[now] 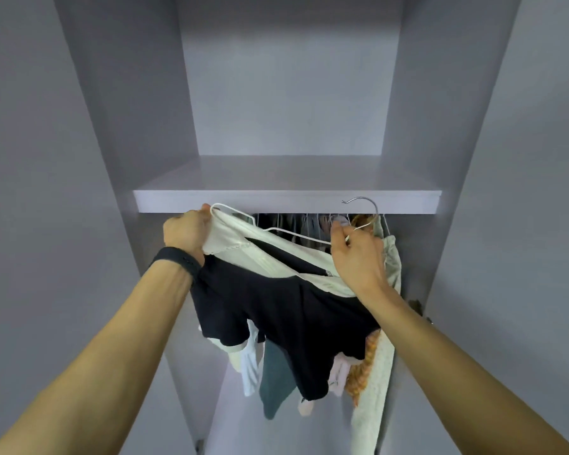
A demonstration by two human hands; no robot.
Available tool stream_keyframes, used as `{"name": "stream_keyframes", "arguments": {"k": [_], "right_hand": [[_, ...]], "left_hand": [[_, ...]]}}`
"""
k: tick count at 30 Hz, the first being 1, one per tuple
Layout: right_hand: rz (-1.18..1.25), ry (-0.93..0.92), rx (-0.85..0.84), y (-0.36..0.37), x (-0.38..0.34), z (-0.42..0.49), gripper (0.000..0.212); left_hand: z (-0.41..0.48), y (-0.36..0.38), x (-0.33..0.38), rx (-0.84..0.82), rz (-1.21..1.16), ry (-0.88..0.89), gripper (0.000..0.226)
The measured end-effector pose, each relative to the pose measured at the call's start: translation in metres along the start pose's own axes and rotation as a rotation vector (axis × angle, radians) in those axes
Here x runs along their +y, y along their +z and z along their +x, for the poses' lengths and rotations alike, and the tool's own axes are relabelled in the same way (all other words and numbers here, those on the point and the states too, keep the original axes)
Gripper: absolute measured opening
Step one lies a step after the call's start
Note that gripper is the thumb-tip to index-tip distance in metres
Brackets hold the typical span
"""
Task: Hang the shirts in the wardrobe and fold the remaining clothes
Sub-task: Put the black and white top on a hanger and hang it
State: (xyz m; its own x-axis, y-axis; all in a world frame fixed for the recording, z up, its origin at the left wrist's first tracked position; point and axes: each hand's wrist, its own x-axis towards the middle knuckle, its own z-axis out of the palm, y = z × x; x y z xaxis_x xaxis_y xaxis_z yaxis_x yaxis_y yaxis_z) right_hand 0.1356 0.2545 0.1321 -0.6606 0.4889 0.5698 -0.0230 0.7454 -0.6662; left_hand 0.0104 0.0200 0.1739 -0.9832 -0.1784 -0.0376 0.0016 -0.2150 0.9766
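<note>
A black shirt with cream shoulders and collar (pixel 276 307) is draped over a white wire hanger (pixel 296 236), held nearly flat in front of the open wardrobe. My left hand (pixel 186 233) grips the shirt's left shoulder and the hanger's end. My right hand (pixel 357 254) is closed around the hanger's neck, whose metal hook (pixel 363 205) sticks up just in front of the shelf edge (pixel 286 201). Several hung garments (pixel 309 223) crowd the space under the shelf; the rail itself is hidden.
The wardrobe's grey side panels (pixel 125 159) close in left and right. A pale green garment (pixel 380 372), an orange patterned one (pixel 362 372) and a dark teal one (pixel 275 379) hang down below the shirt. The upper shelf compartment (pixel 286 172) lies above.
</note>
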Motion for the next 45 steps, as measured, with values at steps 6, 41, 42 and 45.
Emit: {"name": "stream_keyframes", "arguments": {"k": [6, 41, 42, 45], "right_hand": [[-0.107, 0.014, 0.019, -0.005, -0.004, 0.011, 0.046], [0.997, 0.474, -0.214, -0.015, -0.002, 0.025, 0.052], [1.089, 0.508, -0.211, -0.008, 0.002, 0.022, 0.046], [1.341, 0.666, -0.227, 0.009, 0.022, 0.013, 0.041]], "left_hand": [[0.013, 0.027, 0.000, 0.047, 0.005, -0.110, 0.017], [-0.042, 0.059, -0.036, -0.499, 0.204, 0.248, 0.014], [-0.043, 0.060, -0.035, -0.501, 0.179, 0.234, 0.014], [-0.039, 0.056, -0.022, -0.551, 0.261, 0.293, 0.013]]}}
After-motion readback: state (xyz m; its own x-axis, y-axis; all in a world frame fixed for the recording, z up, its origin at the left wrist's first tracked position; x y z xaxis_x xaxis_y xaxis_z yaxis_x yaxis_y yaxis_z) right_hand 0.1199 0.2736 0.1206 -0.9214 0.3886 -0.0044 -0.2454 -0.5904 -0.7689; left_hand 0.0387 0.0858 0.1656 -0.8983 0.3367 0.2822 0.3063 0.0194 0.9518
